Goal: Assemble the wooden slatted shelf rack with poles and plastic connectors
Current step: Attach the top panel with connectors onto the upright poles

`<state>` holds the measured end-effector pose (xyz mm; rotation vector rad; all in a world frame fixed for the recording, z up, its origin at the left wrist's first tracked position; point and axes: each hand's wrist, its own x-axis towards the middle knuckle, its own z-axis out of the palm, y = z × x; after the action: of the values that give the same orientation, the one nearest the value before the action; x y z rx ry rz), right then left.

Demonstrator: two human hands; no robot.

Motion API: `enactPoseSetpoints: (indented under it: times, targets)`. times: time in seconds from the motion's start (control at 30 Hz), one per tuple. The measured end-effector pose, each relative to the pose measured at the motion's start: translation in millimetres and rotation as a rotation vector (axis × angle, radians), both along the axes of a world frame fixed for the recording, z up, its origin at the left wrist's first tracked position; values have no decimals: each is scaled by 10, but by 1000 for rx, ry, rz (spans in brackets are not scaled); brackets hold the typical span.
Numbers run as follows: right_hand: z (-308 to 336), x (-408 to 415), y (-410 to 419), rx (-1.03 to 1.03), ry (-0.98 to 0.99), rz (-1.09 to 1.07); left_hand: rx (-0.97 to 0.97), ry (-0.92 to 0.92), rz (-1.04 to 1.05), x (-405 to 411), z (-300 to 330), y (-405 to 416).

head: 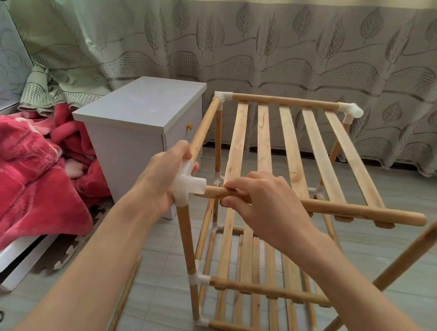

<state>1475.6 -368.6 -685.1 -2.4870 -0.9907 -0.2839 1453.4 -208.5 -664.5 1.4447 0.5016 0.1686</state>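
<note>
Legible text: none is found on any surface in the head view.
Labels, brands: none can be made out.
Numbers, signs: none can be made out.
</note>
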Motion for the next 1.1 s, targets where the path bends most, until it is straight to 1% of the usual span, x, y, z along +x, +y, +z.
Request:
enactPoseSetpoints:
  times: [0.07,0.1,0.13,0.23,0.27,0.3,0.33,0.4,0.6,0.87,0.97,1.1]
  targets:
    - [-1,3,-15,1,-3,-1,29,-49,-25,-27,-27,8]
    - [2,5,-26,0,-6,-2,87,-94,-59,-56,-46,20]
    - [6,6,-40,2,-7,-3,194,-146,-113,-95,-74,44]
    - [20,5,-75,7,-8,1,717,-299,-289,-266,-129,118]
    - [19,4,-80,-3,-13,0,847,-362,-328,-299,-149,142]
    - [18,4,-82,-16,-21,-2,924,-404,-354,-316,-163,160]
    - [17,5,-85,-29,-30,-5,961,-427,-369,-324,-179,173]
    - [21,4,-92,-49,-49,-10,976,-435,-363,-334,-203,168]
    - [63,3,-163,-103,-86,-3,1029,-434,-241,-338,-177,73]
    - [91,8,-242,-73,-108,-18,1042,-399,-233,-329,-177,54]
    - [114,22,-229,-40,-111,-19,1006,-390,-246,-327,-169,60]
    - [119,18,-221,-37,-111,-15,818,-304,-333,-269,-145,137]
